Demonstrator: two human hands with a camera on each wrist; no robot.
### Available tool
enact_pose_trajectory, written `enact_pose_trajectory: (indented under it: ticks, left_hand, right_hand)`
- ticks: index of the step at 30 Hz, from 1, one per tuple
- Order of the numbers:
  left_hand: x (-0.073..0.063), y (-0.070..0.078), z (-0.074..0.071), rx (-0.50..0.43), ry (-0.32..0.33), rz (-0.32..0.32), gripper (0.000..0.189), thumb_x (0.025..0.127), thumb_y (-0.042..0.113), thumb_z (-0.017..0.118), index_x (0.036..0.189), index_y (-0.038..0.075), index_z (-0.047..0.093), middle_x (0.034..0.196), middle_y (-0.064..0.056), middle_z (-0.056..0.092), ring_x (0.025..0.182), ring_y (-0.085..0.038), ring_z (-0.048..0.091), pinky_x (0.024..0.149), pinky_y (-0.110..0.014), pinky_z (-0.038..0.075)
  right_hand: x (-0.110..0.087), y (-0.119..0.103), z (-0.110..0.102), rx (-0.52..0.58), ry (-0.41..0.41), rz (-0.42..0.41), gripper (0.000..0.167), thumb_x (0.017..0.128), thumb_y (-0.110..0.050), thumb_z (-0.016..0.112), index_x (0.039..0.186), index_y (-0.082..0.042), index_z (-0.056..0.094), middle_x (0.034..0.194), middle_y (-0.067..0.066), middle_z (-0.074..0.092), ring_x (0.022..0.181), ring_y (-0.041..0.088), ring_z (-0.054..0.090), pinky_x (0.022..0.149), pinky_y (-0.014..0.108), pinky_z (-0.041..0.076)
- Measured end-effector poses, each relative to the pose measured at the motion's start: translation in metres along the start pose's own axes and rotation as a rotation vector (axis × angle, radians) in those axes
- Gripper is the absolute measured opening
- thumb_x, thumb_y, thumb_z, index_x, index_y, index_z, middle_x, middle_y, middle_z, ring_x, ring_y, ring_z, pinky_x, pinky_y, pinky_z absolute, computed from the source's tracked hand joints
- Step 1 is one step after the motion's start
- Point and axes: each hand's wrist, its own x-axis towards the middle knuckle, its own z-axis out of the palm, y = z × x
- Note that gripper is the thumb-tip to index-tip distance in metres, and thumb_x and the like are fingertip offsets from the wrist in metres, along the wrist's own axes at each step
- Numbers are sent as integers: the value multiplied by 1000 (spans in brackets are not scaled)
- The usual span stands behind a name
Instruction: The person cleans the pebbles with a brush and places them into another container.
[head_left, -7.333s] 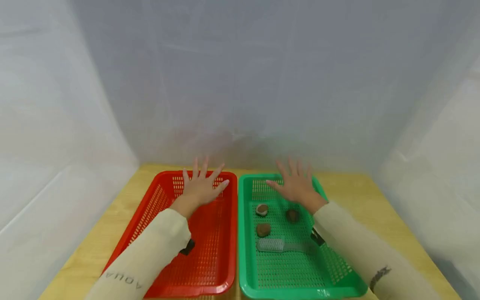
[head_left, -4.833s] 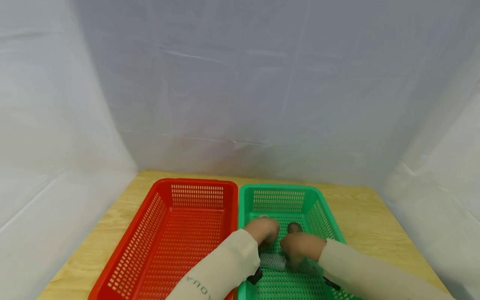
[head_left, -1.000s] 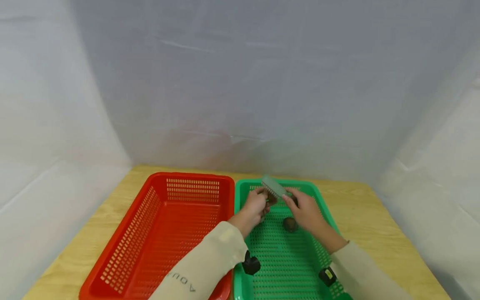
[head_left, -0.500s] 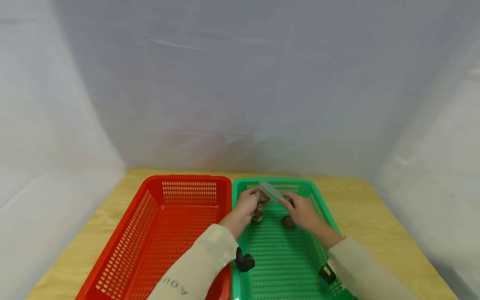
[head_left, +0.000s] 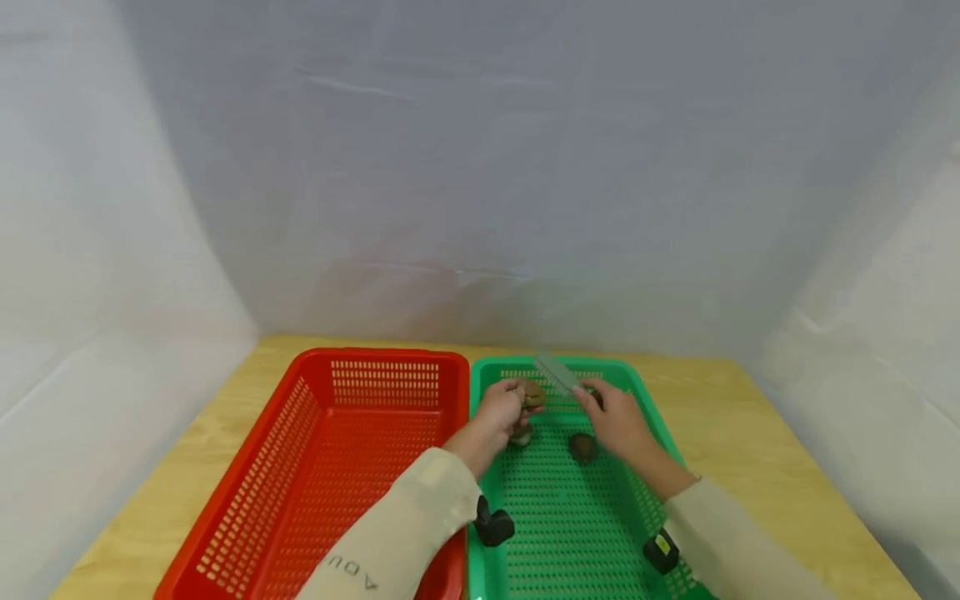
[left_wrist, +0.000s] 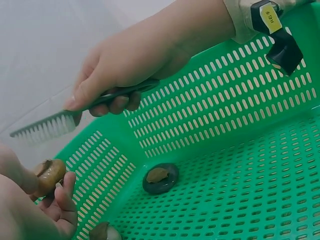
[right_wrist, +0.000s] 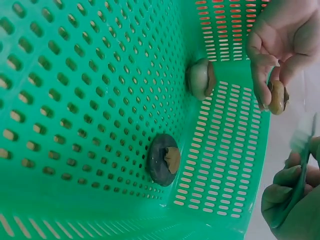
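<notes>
Pinched between the thumb and fingers of a person's left hand (head_left: pixel 501 408) is a yellowish-brown stone (left_wrist: pixel 51 177), held above the far end of a green basket (head_left: pixel 577 533); the right hand (head_left: pixel 617 421) curls its fingers firmly round the handle of a brush (head_left: pixel 557 373), white bristles facing down, a gap visible between them and the stone. Pale sheeting (head_left: pixel 450 167) rises behind and along both sides of a light wooden table (head_left: pixel 765 467). On it, at the person's left, a red basket (head_left: pixel 375 467) stands beside the green one, both with slotted walls. Light-coloured sleeves (head_left: pixel 408 517) cover the forearms. On the green basket's floor lie a dark stone (right_wrist: pixel 160 170), topped with a brown patch, and a pale stone (right_wrist: pixel 199 80), near the left hand.
</notes>
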Motion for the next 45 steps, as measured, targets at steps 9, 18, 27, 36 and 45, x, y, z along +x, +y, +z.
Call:
enact_pose_trajectory:
  ticks: [9, 18, 27, 36, 45]
  left_hand:
    - [-2, 0, 10, -37, -24, -7, 44, 102, 1, 37, 145, -2, 39, 123, -26, 59, 58, -8, 49, 52, -19, 35]
    - [-6, 1, 7, -20, -22, -23, 44, 103, 4, 39, 147, -3, 35, 117, -24, 62, 73, -14, 58, 52, -19, 38]
    - [-5, 5, 2, -15, 4, -26, 41, 104, 5, 40, 145, 0, 39, 120, -23, 61, 78, -15, 62, 53, -18, 40]
    - [-5, -4, 2, -94, -17, -40, 43, 104, 2, 38, 146, -4, 34, 121, -33, 57, 90, -29, 70, 66, -24, 56]
    - [-3, -1, -1, -61, -13, -8, 41, 101, -2, 43, 141, -7, 41, 124, -29, 56, 94, -29, 68, 67, -21, 55]
  right_hand:
    - [-8, -5, -7, 9, -45, -29, 39, 100, -25, 55, 128, 2, 59, 67, 1, 52, 54, 12, 41, 50, 28, 37]
    - [-9, -4, 1, -42, -71, -87, 38, 99, -22, 58, 128, 2, 59, 68, 0, 53, 57, 11, 43, 55, 28, 39]
    - [-6, -5, 3, 19, -68, -17, 34, 100, -27, 55, 113, 3, 66, 71, 3, 57, 57, 13, 44, 54, 29, 39]
    - [-10, -3, 3, -38, -4, 26, 25, 101, -21, 54, 103, 2, 64, 71, 6, 55, 58, 15, 44, 53, 31, 38]
    - [-6, -12, 2, 14, 44, -61, 24, 102, -17, 52, 110, 3, 62, 74, 5, 54, 63, 14, 45, 58, 31, 40]
